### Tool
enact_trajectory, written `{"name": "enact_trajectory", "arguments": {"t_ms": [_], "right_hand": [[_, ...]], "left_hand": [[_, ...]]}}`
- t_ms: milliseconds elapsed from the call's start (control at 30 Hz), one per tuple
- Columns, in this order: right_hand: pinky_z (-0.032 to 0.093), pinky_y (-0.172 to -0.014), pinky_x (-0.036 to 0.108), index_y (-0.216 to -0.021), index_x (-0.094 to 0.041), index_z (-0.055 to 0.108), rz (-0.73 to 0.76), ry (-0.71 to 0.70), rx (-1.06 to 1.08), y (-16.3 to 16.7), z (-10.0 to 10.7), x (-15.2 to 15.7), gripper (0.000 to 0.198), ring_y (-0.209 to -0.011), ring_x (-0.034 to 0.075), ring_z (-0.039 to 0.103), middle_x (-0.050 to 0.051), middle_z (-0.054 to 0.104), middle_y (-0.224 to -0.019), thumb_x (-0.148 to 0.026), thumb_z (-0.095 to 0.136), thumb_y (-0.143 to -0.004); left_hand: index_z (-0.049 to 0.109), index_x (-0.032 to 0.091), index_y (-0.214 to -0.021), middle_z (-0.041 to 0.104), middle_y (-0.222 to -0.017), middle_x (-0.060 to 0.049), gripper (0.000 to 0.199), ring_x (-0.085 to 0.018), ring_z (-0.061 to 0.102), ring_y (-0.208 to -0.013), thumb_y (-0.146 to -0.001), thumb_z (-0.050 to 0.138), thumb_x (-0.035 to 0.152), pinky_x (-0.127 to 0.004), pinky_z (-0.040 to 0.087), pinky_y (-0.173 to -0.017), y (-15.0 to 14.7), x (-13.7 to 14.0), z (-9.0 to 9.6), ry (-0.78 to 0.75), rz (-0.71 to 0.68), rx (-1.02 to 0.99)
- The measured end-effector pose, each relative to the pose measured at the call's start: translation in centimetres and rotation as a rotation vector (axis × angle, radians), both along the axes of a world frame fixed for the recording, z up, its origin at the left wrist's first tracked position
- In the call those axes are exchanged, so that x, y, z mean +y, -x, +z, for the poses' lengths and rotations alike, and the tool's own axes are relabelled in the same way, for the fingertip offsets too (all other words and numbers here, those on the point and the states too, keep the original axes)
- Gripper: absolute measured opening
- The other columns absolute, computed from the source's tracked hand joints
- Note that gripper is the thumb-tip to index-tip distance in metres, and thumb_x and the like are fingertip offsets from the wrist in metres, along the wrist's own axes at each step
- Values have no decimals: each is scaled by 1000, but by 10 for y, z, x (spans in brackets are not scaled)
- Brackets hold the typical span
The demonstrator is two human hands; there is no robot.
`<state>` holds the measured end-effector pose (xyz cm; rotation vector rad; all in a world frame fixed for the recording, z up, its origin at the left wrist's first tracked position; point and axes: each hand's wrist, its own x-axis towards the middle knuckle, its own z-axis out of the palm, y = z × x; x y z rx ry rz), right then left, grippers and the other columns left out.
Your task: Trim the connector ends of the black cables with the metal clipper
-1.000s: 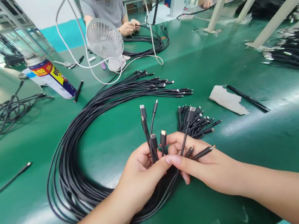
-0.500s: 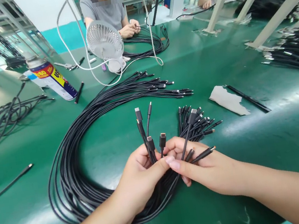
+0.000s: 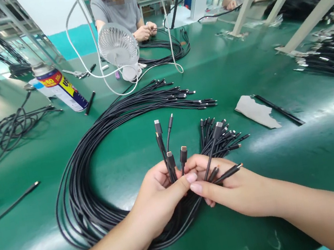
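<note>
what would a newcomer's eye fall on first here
Probably the left hand and right hand, close together at lower centre, holding black cable ends. A big cable bundle curves around to their left. Farther back are a white fan and, left of that, a colourful can.

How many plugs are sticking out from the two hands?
8 visible: four plugs above the left hand, one between both hands, three at the right hand; more may be hidden.

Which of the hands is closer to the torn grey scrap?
The right hand. It holds cable ends, nearer the camera and left of the torn grey scrap; the left hand is farther left.
</note>
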<state>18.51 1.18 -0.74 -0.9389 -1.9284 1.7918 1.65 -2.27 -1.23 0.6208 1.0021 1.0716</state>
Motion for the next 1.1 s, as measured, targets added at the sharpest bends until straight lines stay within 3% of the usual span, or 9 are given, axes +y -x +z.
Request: {"name": "enact_trajectory", "arguments": {"t_ms": [233, 400, 767, 933, 1100], "right_hand": [[45, -57, 24, -99, -21, 53, 11, -14, 25, 1, 1, 1, 7, -59, 10, 53, -6, 52, -67, -27, 53, -95], [43, -58, 25, -98, -22, 52, 21, -13, 27, 0, 1, 1, 5, -60, 11, 53, -7, 52, -63, -26, 53, -96], [45, -58, 25, -100, -20, 53, 20, -18, 35, 0, -1, 1, 6, -59, 10, 54, -6, 53, -67, -25, 54, -96], [48, -53, 23, -107, -20, 55, -79, 118, 142, 4, -10, -2, 21, -58, 8, 53, -2, 60, -82, -38, 60, -95], [50, -48, 22, -111, -21, 61, -195, 276, 216, 8, -19, -1, 45, -54, 9, 54, -1, 62, -76, -58, 66, -88]], "left_hand": [[69, 15, -70, 68, -67, 2, 23, -11, 60, -66, -66, 90, 24, -21, 48, -62, 2, -2, -4, -21, -8, 61], [63, 16, -65, 61, -62, 2, 33, -12, 55, -63, -72, 86, 38, -22, 45, -62, 4, -3, -4, -52, -13, 146], [62, 16, -67, 56, -60, 4, 37, -10, 50, -60, -77, 82, 46, -21, 41, -60, 5, -4, -8, -92, -52, 107], [64, 15, -67, 57, -60, 4, 36, -9, 50, -60, -78, 82, 45, -20, 41, -61, 5, -2, -10, -95, -69, 100], [70, 14, -71, 62, -63, 3, 27, -8, 53, -60, -79, 82, 36, -20, 41, -61, 6, 0, -10, -61, -101, 88]]}}
